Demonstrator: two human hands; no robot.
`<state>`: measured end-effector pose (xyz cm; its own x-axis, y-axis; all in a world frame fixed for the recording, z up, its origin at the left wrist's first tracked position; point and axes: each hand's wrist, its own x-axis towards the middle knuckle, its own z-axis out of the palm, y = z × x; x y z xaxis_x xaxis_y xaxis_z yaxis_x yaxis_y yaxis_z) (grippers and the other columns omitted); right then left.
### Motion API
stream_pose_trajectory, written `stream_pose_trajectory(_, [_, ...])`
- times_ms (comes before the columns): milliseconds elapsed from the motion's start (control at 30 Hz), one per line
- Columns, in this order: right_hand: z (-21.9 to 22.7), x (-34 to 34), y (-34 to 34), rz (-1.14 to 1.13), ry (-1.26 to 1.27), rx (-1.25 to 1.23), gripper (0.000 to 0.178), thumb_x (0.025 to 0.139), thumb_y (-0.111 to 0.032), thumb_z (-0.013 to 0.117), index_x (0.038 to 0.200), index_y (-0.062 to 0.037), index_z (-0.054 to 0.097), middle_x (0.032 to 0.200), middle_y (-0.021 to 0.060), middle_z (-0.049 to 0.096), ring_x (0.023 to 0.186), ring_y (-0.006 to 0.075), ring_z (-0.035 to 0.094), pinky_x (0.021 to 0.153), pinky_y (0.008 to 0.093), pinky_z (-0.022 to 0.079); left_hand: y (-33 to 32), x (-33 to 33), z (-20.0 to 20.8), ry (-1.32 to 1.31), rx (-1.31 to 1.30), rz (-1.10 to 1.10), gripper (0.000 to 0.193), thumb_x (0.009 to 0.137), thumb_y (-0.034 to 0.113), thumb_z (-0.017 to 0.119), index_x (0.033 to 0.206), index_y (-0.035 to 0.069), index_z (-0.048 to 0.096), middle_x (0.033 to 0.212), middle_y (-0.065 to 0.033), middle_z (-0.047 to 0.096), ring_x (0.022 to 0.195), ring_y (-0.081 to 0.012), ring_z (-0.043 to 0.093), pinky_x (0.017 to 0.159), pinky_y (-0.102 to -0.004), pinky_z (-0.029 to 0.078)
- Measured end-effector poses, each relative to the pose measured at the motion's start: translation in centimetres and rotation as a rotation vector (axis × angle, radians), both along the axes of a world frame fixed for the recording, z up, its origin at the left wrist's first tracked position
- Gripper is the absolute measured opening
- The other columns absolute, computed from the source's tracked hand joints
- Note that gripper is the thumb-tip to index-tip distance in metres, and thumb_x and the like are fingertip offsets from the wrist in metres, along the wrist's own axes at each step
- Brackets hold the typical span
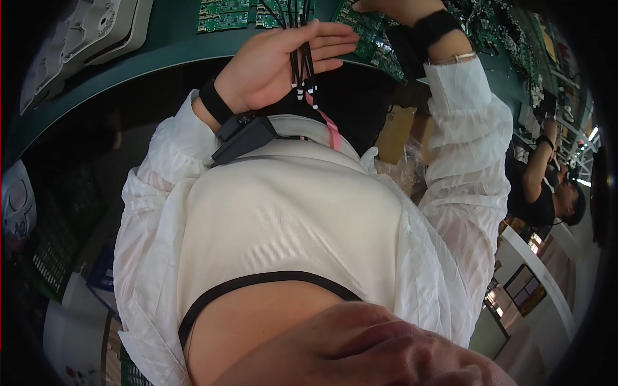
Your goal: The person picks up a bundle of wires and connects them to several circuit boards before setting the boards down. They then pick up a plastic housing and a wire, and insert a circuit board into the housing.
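My left hand [264,67] has its palm turned up and its fingers stretched to the right. A bundle of thin black cables [298,61] with small white end connectors lies across it, held at the thumb. The connector ends hang below the hand, towards my lap. At the top edge, my right hand [402,9] is partly cut off, and its grip is hidden. It is nearest to green circuit boards [368,44] on the green table [174,48].
More green circuit boards [222,16] lie at the table's far side. A pale plastic housing [90,38] stands at the left. Many small wired parts [508,38] are heaped at the right. Another person [541,186] is at the far right. Green crates [58,257] are low at the left.
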<state>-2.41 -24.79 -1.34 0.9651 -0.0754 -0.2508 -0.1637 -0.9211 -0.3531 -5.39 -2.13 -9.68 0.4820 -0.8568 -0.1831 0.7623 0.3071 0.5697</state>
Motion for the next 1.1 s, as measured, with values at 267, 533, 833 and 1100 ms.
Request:
stream_pose_trajectory(267, [1.5,-9.6,1.5,0.044,-0.104,0.142,0.017,0.083,-0.008,0.082,0.096,-0.0015,0.072,0.077,0.0049,0.070,0.069,0.0100,0.065,0.067,0.0245,0.053,-0.7,-0.1,1.4,0.258,-0.020,0.075,0.048,0.113,0.026,0.039,0.148,-0.006,0.045,0.145,-0.0182,0.056,0.131,-0.0272,0.057,0.112,-0.0364,0.046])
stream_pose_trajectory(533, [-4.0,-13.2,4.6,-0.151,0.059,0.866,0.025,0.081,-0.008,0.084,0.099,0.0016,0.069,0.085,0.0010,0.069,0.072,0.0077,0.062,0.067,0.0237,0.052,-1.1,-0.5,1.0,0.145,-0.105,0.091,0.050,0.114,0.027,0.036,0.147,-0.009,0.042,0.151,-0.0209,0.050,0.145,-0.0301,0.046,0.125,-0.0419,0.033])
stream_pose_trajectory(833, [-2.0,-12.8,3.3,0.259,-0.323,-0.093,0.018,0.084,-0.009,0.076,0.101,-0.0035,0.072,0.089,0.0110,0.072,0.077,0.0289,0.070,0.070,0.0357,0.056,-0.9,-0.7,2.3,-0.058,0.012,0.147,0.048,0.113,0.031,0.042,0.142,-0.007,0.050,0.137,-0.0167,0.062,0.130,-0.0251,0.059,0.112,-0.0370,0.047])
stream_pose_trajectory(1100, [-1.9,-9.4,-1.7,0.176,-0.816,0.176,0.013,0.084,-0.009,0.076,0.095,-0.0032,0.074,0.082,0.0137,0.070,0.075,0.0289,0.071,0.067,0.0349,0.055,-1.9,1.0,0.4,-0.839,-0.175,0.008,0.046,0.112,0.032,0.046,0.140,-0.005,0.051,0.127,-0.0167,0.067,0.105,-0.0225,0.071,0.094,-0.0330,0.057])
